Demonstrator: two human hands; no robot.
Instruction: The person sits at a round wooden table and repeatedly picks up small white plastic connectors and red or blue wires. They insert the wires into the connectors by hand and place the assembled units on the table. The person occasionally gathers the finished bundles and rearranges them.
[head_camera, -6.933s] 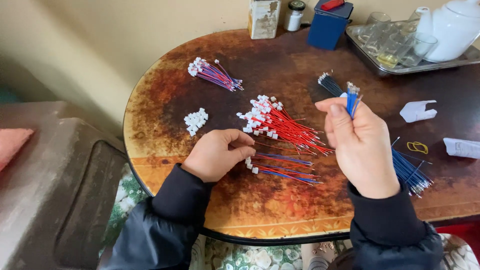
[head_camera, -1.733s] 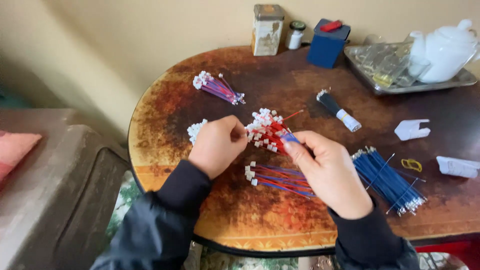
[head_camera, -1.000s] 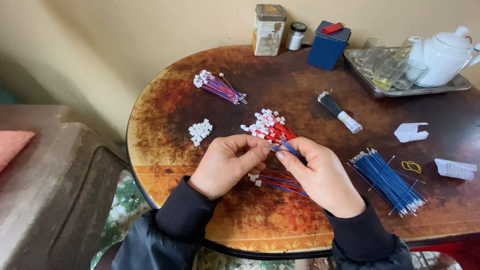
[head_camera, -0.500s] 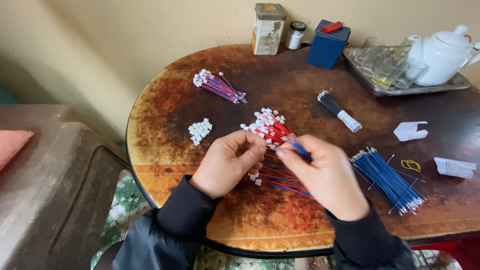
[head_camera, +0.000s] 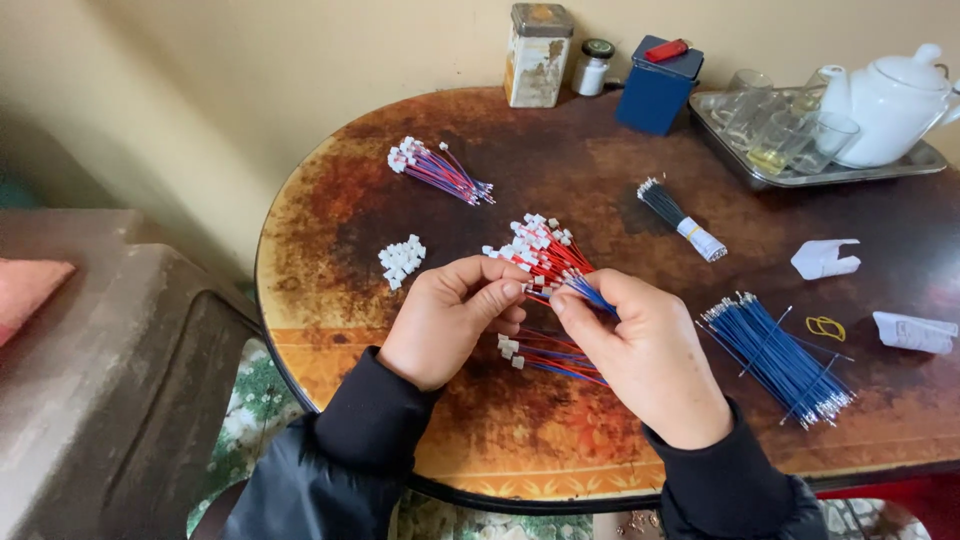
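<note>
Blue wire (head_camera: 592, 293) was pinched between the thumb and fingers of the right hand (head_camera: 650, 365), its free end brought up against the fingertips of the left hand (head_camera: 450, 318). The left hand was closed too, thumb and forefinger pressed together on something small; a white connector was likely there, though it could not be made out. Half a second earlier the two hands had been held slightly apart; now they were drawn together, fingertips touching, so a wire end seemed to be being seated into a housing. Just beyond the grip, the red wire bundle (head_camera: 545, 252) with white plugs was lying on the wooden table (head_camera: 600, 470). Beneath the hands, finished red-and-blue leads (head_camera: 545, 357) were spread. To the right of the grip, loose blue wires (head_camera: 775, 355) were fanned out, well apart from it. To the left, a small heap of white connectors (head_camera: 402, 260) was left untouched.
</note>
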